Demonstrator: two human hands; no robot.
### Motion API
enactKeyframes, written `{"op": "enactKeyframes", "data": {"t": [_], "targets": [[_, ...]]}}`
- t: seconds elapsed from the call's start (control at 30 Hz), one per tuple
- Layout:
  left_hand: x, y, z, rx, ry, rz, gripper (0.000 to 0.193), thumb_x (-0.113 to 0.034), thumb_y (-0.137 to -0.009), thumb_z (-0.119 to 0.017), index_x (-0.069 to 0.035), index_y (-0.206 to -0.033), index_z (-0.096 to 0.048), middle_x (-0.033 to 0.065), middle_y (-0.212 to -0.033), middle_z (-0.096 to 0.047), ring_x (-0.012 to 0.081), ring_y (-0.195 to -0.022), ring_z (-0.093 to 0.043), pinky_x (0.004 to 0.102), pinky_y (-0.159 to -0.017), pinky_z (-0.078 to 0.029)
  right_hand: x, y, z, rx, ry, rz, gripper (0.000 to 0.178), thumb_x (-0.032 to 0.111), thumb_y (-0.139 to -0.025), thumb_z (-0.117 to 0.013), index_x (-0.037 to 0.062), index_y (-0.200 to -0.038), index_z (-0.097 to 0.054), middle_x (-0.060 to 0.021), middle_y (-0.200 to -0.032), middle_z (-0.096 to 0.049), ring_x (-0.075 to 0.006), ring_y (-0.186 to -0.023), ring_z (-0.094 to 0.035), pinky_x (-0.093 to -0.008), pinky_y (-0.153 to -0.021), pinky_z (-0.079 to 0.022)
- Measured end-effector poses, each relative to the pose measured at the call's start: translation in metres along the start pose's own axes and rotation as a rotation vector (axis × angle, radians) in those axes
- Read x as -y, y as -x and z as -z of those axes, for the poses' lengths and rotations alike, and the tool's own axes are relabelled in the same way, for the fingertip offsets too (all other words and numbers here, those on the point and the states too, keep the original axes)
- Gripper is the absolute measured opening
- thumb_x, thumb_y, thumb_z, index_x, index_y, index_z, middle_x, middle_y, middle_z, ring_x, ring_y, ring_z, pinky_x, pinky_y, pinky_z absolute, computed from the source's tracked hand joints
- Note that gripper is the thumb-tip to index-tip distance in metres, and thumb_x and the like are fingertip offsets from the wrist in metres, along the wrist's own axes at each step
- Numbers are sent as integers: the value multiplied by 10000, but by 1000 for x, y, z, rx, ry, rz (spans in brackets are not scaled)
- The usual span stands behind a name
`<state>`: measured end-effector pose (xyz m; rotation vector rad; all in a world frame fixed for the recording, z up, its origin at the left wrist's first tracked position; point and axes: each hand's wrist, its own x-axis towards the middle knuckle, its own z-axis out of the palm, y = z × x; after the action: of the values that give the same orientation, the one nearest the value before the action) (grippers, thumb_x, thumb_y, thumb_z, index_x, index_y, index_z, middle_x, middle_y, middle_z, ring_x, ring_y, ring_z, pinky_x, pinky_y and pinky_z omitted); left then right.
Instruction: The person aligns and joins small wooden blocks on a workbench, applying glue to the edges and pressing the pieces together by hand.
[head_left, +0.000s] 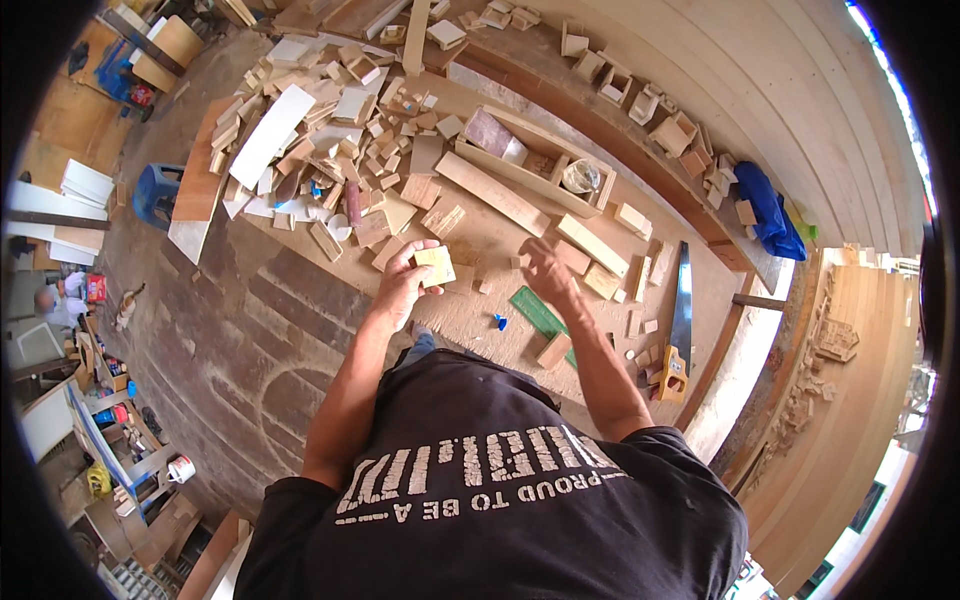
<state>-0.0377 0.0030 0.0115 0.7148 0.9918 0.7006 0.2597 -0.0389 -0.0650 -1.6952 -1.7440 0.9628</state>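
Observation:
My left hand [403, 285] is closed around a small pale-yellow wooden block [434, 265], held above the near edge of the workbench [470, 325]. To its right, my right hand [546, 268] reaches over the bench. Its fingers are smeared by motion, so I cannot tell whether they grip anything. A small wood piece [520, 262] shows beside those fingertips. Under my right forearm lies a flat green piece [538, 311], with a wooden block [553, 350] at its near end. A little blue object [500, 322] sits between my hands and my body.
A heap of wood offcuts [385, 150] covers the bench's left part. Behind my hands stands an open wooden box [540, 160] with a long board [492, 193] before it. A handsaw [681, 320] lies at the right. A blue cloth [768, 212] hangs at the far right.

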Motion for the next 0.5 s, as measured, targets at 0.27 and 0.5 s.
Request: {"op": "enactKeyframes", "data": {"t": [0.27,0.5], "targets": [[5,-13,-19,88,-98,28,346,-88,-920,-576,-91,-1266,-563,71,-1126,-638,170,-980,-645,301,-696,-573,-8,28,-37,-230,55,-24,149,58,-816,-629,32,-962,-626,-148,-940,-636,-354,-901,-639,-415,-784,-520],[8,-22,-32,212,-250,-31,319,-94,-919,-577,-64,-1237,-572,63,-1050,-657,138,-911,-649,281,-677,-585,75,33,-13,-399,-300,-36,168,67,-831,-716,47,-995,-687,-74,-1053,-693,-152,-880,-671,-294,-674,-544]]}}
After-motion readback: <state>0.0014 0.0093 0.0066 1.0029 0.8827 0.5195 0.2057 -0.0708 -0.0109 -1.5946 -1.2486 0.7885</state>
